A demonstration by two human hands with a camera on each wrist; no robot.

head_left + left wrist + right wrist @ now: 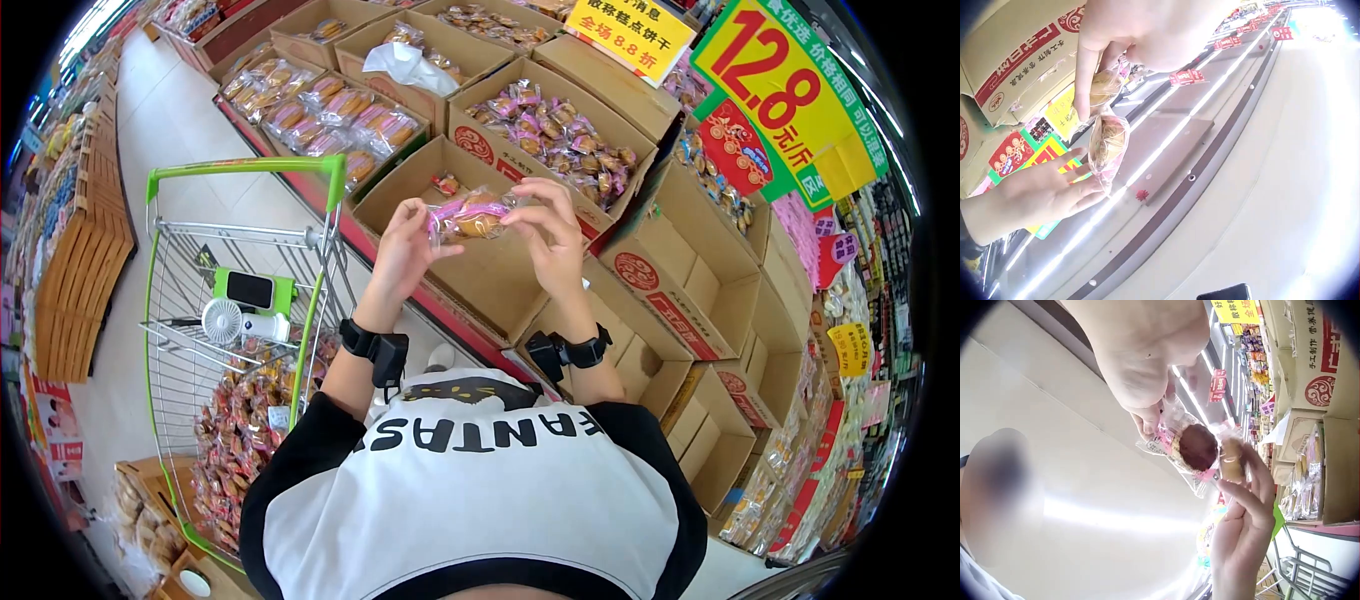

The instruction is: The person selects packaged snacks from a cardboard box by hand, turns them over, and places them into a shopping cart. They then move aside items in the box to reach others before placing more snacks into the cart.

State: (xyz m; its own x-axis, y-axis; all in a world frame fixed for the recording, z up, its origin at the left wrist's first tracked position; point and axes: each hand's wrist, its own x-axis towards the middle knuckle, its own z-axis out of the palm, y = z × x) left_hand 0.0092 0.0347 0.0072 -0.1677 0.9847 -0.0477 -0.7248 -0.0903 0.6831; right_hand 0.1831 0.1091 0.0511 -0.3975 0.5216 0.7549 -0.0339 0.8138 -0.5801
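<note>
Both hands hold wrapped round pastries [478,215] in clear and pink film, raised over an open cardboard box. My left hand [405,250] pinches the left end between thumb and fingers. At the other end my right hand [550,240] pinches the wrapper. Two golden-brown rounds show side by side: in the left wrist view, one pastry [1110,144] lies by the right hand's fingertips and another [1105,87] by the left hand. In the right wrist view, a dark reddish-brown face of one pastry [1199,447] shows through the film.
Below the hands, the cardboard box [470,285] has a small red packet [446,184] in it. Boxes of wrapped pastries [545,135] stand beyond, more boxes [690,270] to the right. A green-handled shopping cart [160,290] with many packets and a small white fan [222,320] stands left.
</note>
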